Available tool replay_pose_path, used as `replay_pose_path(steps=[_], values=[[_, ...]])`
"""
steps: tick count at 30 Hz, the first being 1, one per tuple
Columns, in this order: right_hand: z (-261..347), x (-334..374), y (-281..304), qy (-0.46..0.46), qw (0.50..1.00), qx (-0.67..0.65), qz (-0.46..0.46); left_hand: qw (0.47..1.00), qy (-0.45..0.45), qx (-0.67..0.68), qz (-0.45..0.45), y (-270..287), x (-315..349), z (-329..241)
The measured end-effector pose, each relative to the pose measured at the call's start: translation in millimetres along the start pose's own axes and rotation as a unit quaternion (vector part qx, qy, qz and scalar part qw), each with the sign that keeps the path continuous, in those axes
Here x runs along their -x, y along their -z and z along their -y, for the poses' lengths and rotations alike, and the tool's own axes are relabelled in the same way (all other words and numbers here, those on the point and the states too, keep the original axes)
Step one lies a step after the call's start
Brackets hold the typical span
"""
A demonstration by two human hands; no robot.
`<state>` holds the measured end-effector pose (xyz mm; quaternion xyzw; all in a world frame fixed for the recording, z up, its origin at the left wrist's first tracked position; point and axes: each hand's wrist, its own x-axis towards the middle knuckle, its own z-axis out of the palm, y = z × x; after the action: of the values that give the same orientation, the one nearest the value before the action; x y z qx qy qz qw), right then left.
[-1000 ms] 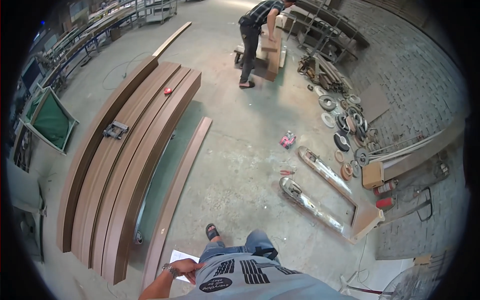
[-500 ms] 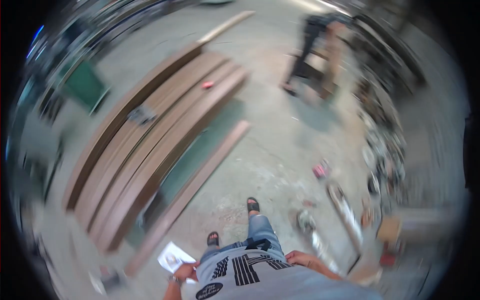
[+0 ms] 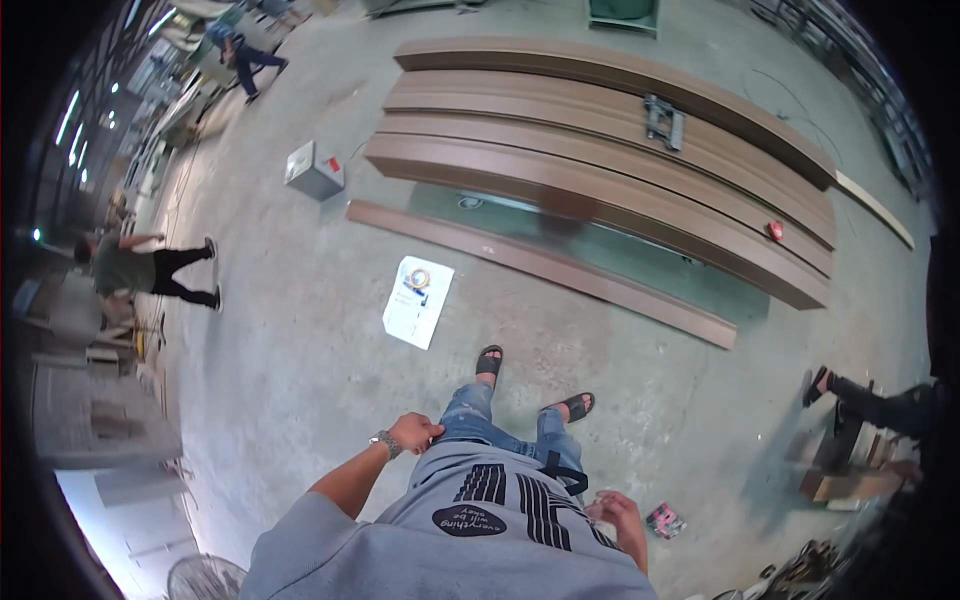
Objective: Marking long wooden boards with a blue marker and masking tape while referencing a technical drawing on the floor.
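Observation:
My left hand [image 3: 412,433], with a metal-banded watch [image 3: 385,440] on its wrist, is closed beside the jeans [image 3: 468,415] near the lower edge of the grey T-shirt [image 3: 400,545]. Its fingertips touch the cloth; what they pinch is too small to make out. On the other side, my right hand [image 3: 622,515] is bent with its fingers drawn together at the shirt's edge. Anything inside it is hidden. Ahead of my left hand, a white sheet [image 3: 410,322] lies on the floor, with a yellow ring and blue shapes on it; I cannot tell whether these are printed.
Long brown profiles [image 3: 600,200] lie side by side, raised off the floor, bearing a grey tool [image 3: 664,124] and a small red object [image 3: 775,231]. One loose brown bar [image 3: 540,262] lies before them. A metal box [image 3: 314,172] stands left. People [image 3: 160,265] are at both sides.
My view has swung left, so the brown profiles now lie across the upper right. The white sheet, earlier partly behind my left hand, shows whole on the floor. Both hands stay near the shirt.

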<state>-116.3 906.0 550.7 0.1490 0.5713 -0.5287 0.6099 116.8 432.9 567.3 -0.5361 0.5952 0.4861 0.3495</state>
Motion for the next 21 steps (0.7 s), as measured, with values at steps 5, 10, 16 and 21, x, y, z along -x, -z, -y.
replay_pose_path(steps=[5, 10, 16, 21], values=[[37.0, -27.8, -9.0, 0.004, 0.973, 0.214, -0.092, 0.996, -0.015, 0.075, -0.037, -23.6, 5.9, 52.9], [30.6, -48.8, -60.4, 0.013, 0.969, 0.233, -0.087, 0.989, -0.012, 0.141, -0.045, -19.2, -11.4, 106.4], [2.5, -62.4, -157.0, 0.051, 0.928, 0.345, -0.133, 0.976, -0.044, 0.211, -0.009, 37.3, -50.9, 171.9], [-2.9, -58.6, -222.1, 0.101, 0.857, 0.465, -0.196, 0.945, -0.038, 0.319, -0.055, 97.6, -87.0, 216.4]])
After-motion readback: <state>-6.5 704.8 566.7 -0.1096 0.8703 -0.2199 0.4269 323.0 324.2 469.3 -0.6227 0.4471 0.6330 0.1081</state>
